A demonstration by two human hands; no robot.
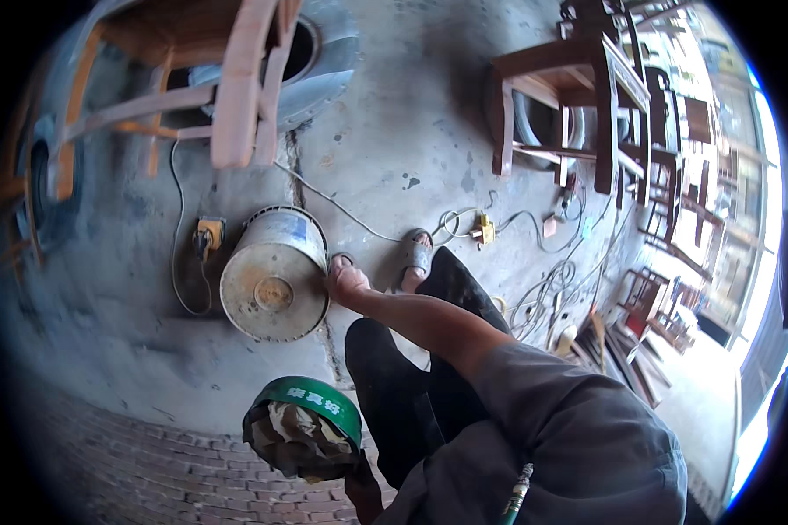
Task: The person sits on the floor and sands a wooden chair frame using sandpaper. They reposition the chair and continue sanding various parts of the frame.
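In shadow at the lower middle, my left hand point(362, 490) is at the edge of a round green tub point(322, 395) and appears to hold it; its fingers are mostly hidden. Crumpled brownish paper pieces point(299, 440) fill the tub, which tilts toward me. My right arm reaches across my legs, and my right hand point(348, 285) is closed beside a stained white bucket point(274, 267). Whether it touches the bucket, and what its fingers hold, is hidden. A flat round end of the bucket faces me, with a rusty brown patch in the middle.
A yellow-black power tool point(207, 236) with a cord lies left of the bucket. Wooden chair frames point(247, 87) stand at upper left, and another chair point(559, 61) at upper right. Cables point(547, 293) and a yellow socket block point(484, 229) lie right of my feet. Brick paving point(149, 477) borders the concrete.
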